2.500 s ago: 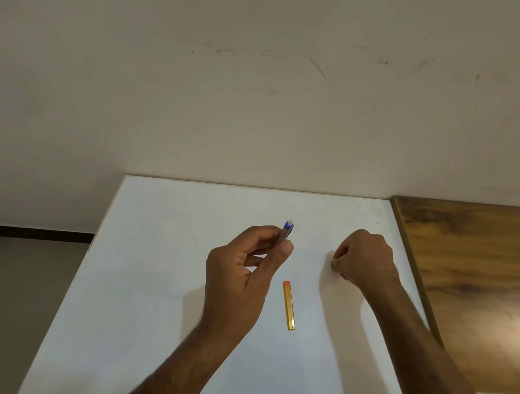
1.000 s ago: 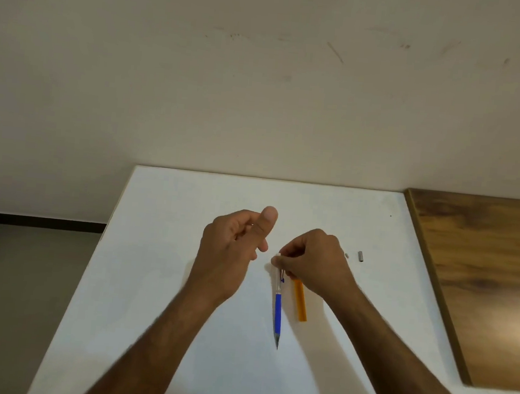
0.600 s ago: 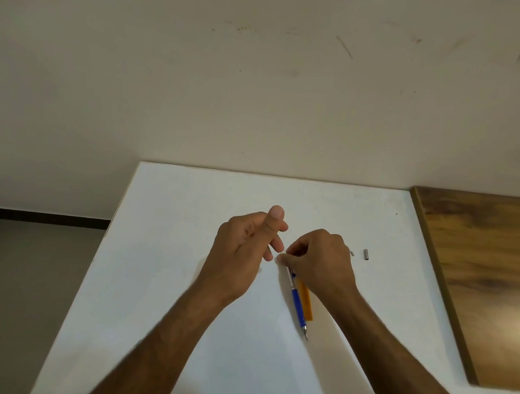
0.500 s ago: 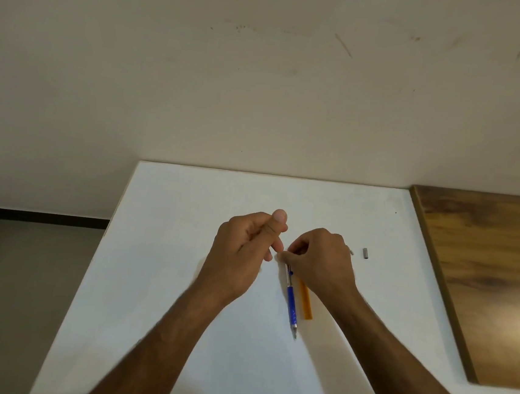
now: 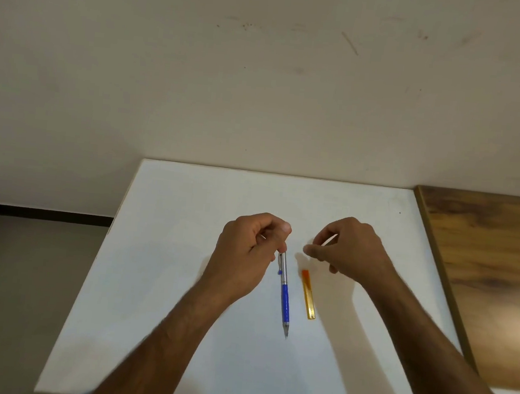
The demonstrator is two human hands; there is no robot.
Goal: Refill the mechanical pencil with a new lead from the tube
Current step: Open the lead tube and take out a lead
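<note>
With the pencil (image 5: 284,291) hanging tip-down from the left hand (image 5: 246,256), fingers clamped on its top, and the tube (image 5: 308,293) lying beside it, the right hand (image 5: 348,253), pinched on something unclear, should next uncap that tube gently.

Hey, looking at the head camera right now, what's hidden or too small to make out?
- Top end of the mechanical pencil: covered by the left hand.
- What the right hand pinches: too small, slightly blurred; maybe a lead.
- Lead tube: contents too small to see.
</note>
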